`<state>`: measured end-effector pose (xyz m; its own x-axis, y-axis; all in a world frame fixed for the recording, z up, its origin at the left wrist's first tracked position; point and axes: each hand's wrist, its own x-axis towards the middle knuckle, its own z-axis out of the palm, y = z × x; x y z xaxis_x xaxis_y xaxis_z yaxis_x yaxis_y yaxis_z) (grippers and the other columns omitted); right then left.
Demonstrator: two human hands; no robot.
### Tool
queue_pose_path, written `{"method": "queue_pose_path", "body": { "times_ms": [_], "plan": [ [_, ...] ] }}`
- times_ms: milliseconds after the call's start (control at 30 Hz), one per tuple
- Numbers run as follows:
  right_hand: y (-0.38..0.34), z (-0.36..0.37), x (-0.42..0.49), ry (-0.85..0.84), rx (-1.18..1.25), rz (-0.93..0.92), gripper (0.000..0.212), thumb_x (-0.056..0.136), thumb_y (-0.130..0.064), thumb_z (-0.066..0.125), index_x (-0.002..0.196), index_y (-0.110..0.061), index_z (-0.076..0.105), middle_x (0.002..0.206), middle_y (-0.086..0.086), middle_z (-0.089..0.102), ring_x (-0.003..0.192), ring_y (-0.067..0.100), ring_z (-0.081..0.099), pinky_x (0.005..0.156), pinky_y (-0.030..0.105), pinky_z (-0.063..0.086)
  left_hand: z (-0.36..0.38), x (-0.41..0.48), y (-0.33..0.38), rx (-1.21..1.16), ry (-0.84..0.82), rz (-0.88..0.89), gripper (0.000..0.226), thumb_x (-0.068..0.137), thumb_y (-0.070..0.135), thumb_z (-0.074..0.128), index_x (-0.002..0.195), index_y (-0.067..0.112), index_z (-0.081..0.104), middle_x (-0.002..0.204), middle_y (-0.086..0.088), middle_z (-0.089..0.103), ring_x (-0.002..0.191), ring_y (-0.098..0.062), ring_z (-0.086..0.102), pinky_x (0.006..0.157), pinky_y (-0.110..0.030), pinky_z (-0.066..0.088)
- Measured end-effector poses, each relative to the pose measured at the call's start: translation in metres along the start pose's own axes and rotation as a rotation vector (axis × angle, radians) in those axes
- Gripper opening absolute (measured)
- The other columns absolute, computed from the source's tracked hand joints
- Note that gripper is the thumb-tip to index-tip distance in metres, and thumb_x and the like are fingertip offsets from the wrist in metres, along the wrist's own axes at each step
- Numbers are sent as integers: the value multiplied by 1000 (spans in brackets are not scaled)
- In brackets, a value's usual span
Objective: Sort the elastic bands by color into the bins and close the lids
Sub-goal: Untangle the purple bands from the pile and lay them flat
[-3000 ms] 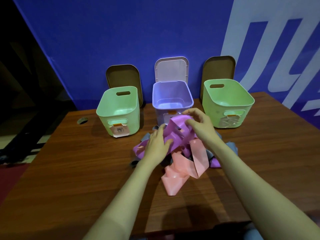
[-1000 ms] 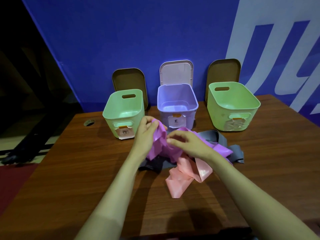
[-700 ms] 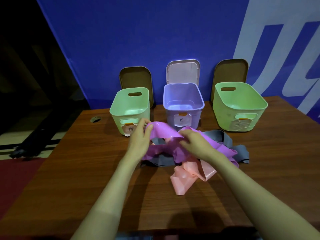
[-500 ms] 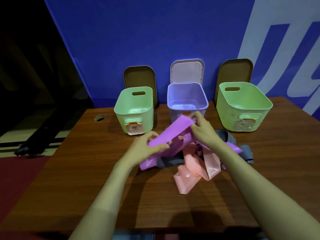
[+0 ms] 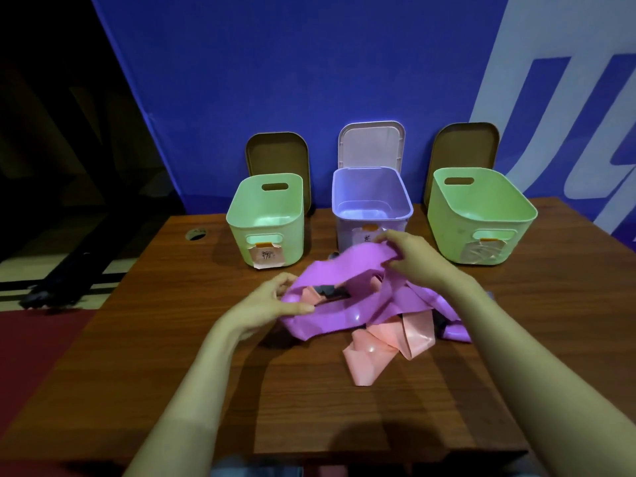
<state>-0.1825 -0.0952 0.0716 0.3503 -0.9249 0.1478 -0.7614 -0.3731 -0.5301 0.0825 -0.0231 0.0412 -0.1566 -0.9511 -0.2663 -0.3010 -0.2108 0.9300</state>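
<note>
Above the table (image 5: 172,339), left hand (image 5: 266,306): I see it pinching the purple band (image 5: 330,321).
Right hand (image 5: 416,261): gripping that band's raised end.
Purple bin (image 5: 371,187): uncovered.

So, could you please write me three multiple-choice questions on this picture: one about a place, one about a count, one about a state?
1. Where does the purple bin stand?
A. between the left green bin and the right green bin
B. left of both green bins
C. behind both green bins

2. How many hands hold the purple band?
A. none
B. one
C. two

3. In what state is the purple bin?
A. shut with its lid
B. open, the pink lid upright behind it
C. tipped on its side

Answers:
1 A, a green bin stands on each side of it.
2 C, the left hand and the right hand both grip the band.
3 B, its top is uncovered and the lid stands behind it.
</note>
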Motion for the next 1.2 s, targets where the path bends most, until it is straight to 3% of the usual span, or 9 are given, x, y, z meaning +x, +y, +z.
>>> {"method": "queue_pose_path", "body": {
  "times_ms": [67,200,300,400,567,700,900,1067,1200],
  "plan": [
    [4,3,-7,5,16,19,63,73,14,50,128,-16,51,111,14,59,103,32,57,80,31,43,0,-3,-3,54,25,-22,48,72,2,76,112,10,50,99,-4,63,84,-10,61,62,-12,50],
    [8,7,-16,-97,-20,11,76,69,16,39,134,-23,44,122,13,54,112,28,53,85,37,46,-6,-4,-17,129,148,-37,27,75,4,74,90,12,53,80,-5,68,69,-12,61,62,-22,46],
    [10,5,-19,-194,96,57,50,73,11,43,107,-22,58,112,3,60,102,25,55,75,29,43,-8,-6,-21,97,64,-50,16,78,24,73,82,12,63,68,0,70,63,-11,62,61,-23,43],
    [12,0,-22,-343,326,84,28,76,5,62,93,-18,60,100,5,66,91,26,59,82,36,46,-11,-9,-17,217,140,-57,32,80,44,68,81,12,69,76,1,69,70,-12,61,61,-22,41],
    [26,1,-29,-481,592,217,33,71,0,77,92,-13,56,90,8,59,82,16,57,77,29,50,-10,-8,-14,120,287,3,33,84,43,63,86,11,66,81,0,64,77,-15,59,64,-23,43],
    [32,11,-31,-453,644,295,9,85,5,61,82,-4,61,76,11,67,65,15,66,65,22,57,-11,-4,-28,242,310,-4,15,87,32,63,89,17,65,83,3,60,81,-12,53,65,-22,39],
    [15,52,-38,-317,77,94,6,87,-20,62,88,-14,63,87,2,65,81,18,60,73,28,46,-1,5,-48,542,240,-76,12,90,19,56,85,27,64,97,1,66,95,-18,56,80,-29,42],
    [-1,94,-52,-204,-154,-45,58,78,-45,68,126,-19,50,117,7,48,111,23,44,89,35,42,4,4,-61,569,412,-104,9,88,18,61,97,17,62,98,-8,65,89,-19,55,74,-26,39],
    [-7,110,-53,-141,-398,-89,55,82,-49,60,128,-20,48,120,8,46,111,27,42,88,34,38,8,-5,-65,517,440,-100,10,82,18,68,90,12,67,83,-2,63,87,-19,58,70,-23,37]
  ]
}}
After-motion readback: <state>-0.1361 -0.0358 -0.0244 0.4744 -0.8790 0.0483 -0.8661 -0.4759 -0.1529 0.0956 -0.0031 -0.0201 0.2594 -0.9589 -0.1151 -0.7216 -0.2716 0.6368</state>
